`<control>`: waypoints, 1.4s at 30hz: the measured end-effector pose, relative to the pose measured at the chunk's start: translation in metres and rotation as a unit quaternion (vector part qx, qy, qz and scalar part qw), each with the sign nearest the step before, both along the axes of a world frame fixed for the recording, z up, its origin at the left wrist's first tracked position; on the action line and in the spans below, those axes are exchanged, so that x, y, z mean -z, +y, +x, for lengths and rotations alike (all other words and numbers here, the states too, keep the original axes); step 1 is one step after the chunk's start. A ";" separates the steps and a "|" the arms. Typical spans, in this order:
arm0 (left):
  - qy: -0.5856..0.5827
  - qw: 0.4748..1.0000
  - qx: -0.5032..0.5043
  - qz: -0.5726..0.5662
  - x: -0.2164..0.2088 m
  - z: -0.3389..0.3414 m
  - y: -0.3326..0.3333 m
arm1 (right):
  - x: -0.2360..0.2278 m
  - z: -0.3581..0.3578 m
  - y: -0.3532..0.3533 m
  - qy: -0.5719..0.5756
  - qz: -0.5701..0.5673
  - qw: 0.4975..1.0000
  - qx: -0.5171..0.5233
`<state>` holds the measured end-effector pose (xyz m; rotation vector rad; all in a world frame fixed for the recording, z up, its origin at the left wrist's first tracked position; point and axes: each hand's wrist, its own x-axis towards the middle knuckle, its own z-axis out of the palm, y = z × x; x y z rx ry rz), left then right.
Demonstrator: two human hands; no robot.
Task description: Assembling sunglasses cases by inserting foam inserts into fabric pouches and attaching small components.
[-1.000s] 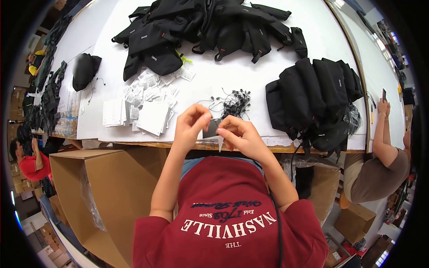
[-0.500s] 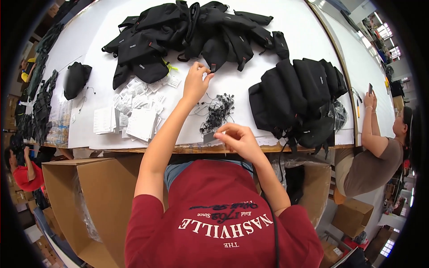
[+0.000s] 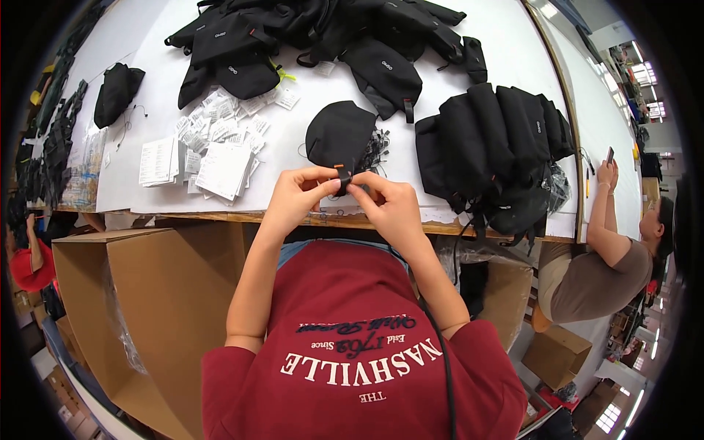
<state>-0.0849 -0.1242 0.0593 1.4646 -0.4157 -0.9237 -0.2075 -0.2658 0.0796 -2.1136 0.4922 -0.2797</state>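
A small black fabric pouch lies on the white table in front of me, its narrow end toward me. My left hand pinches the black webbing loop at that end, where a small orange tab shows. My right hand is closed at the same loop from the other side, fingertips almost meeting the left ones. Whether a tag or cord is still between the right fingers is hidden. Behind the pouch, a tangle of thin black cords is partly covered.
A heap of black pouches fills the far side. White printed tags lie to the left, a row of black pouches to the right. One pouch sits far left. Cardboard boxes stand below the table edge. Another person is at right.
My left hand has drawn a pouch from the far heap toward me. My right hand, which held a dark tag, has moved up to the pouch's loop beside the left.
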 end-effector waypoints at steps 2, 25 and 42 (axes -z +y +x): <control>-0.013 1.000 -0.007 -0.001 0.006 -0.003 0.008 | -0.001 -0.001 0.004 -0.007 -0.014 1.000 -0.016; -0.069 0.984 -0.140 -0.086 -0.041 -0.033 0.029 | -0.009 -0.004 -0.003 -0.133 0.500 0.848 -0.114; -0.220 0.971 -0.097 -0.006 -0.049 -0.045 0.021 | -0.015 0.001 0.018 -0.153 0.410 0.897 -0.062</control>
